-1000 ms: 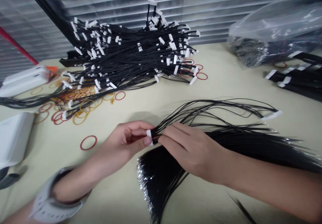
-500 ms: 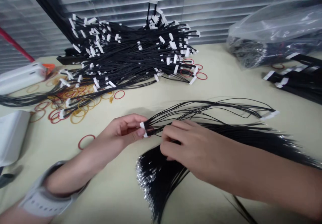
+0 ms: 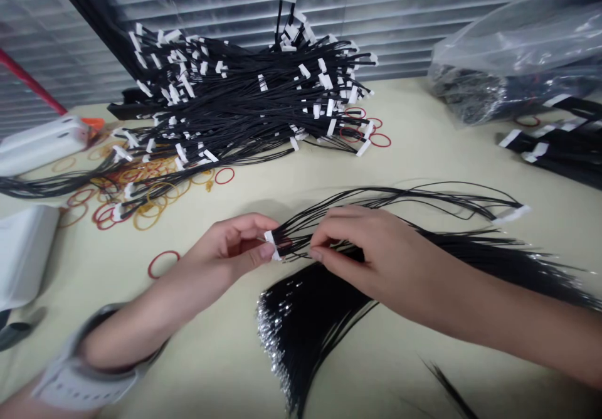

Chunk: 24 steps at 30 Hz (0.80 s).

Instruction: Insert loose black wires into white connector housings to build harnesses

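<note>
My left hand (image 3: 244, 243) pinches a white connector (image 3: 271, 245) between thumb and fingers. From it several thin black wires (image 3: 376, 196) run right to a second white connector (image 3: 512, 214) lying on the table. Just right of the held connector, my right hand (image 3: 362, 243) has thumb and forefinger pinched on one thin black wire, whose end points toward that connector. Beneath my right hand spreads a thick bundle of loose black wires (image 3: 310, 306), silvery terminals showing at its ends. My right hand covers part of the bundle and of the harness.
A heap of finished-looking wire harnesses (image 3: 254, 93) lies at the back. Rubber bands (image 3: 150, 209) are scattered at left, near two white boxes (image 3: 23, 249). A clear plastic bag (image 3: 512, 61) and more black cables (image 3: 564, 155) sit at right. Window blinds stand behind.
My right hand has risen off the loose bundle with a wire pinched in its fingers and moved up toward the held connector. My left hand stays nearly in place.
</note>
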Available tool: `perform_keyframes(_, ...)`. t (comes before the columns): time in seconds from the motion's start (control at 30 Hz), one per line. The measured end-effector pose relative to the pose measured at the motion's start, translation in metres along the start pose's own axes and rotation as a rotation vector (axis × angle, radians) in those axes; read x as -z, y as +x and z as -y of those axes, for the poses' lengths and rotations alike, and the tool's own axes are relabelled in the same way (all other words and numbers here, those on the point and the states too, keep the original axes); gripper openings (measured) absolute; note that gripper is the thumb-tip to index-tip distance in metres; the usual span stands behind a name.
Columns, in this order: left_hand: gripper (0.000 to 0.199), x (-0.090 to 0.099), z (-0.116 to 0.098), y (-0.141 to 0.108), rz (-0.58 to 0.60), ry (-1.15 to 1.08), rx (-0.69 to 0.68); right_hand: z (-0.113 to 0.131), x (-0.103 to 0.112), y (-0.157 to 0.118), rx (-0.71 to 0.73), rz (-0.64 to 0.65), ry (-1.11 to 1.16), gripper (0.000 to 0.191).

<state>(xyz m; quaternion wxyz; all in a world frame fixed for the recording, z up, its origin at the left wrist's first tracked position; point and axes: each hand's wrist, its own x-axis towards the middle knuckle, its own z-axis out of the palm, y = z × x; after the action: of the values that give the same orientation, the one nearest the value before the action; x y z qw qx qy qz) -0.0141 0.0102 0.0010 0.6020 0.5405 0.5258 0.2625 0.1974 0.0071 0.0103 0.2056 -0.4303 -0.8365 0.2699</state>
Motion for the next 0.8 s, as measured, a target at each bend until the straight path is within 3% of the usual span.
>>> perform_keyframes(0.23,0.018,-0.003,0.0012,0.002,-0.02,0.008,0.01,-0.0024,-0.0073,-0.0004,-0.006,-0.022,-0.111,0.015)
perform_keyframes(0.8,0.019,-0.0036,0.0003,0.0006,-0.003,0.023,0.04,-0.005,-0.0093,0.0032,0.001,0.011,-0.047,0.017)
